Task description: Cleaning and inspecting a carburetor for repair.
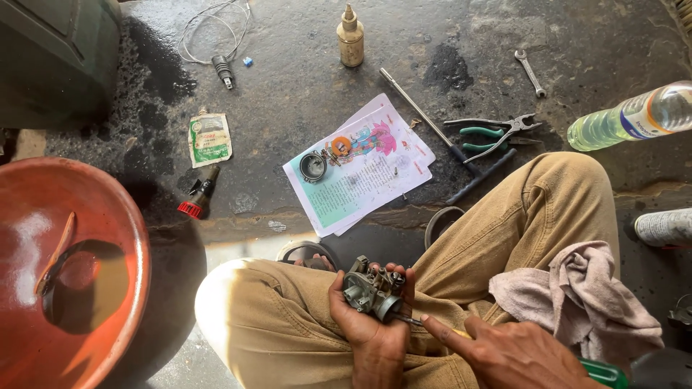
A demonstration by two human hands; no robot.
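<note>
Left hand (pixel 371 328) grips carburetor (pixel 371 289); right hand (pixel 515 353) pinches screwdriver (pixel 411 319) at its edge, above lap.

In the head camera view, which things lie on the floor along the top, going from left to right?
Coiled wire with plug → small oil bottle → long T-handle wrench → green-handled pliers → small spanner → clear plastic bottle.

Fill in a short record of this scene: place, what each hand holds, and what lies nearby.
place: oil-stained floor, person sitting cross-legged
left hand: grips a small metal carburetor
right hand: holds a screwdriver with its tip at the carburetor
on lap: pinkish rag
nearby: pliers, papers, red basin, plastic bottle
</note>
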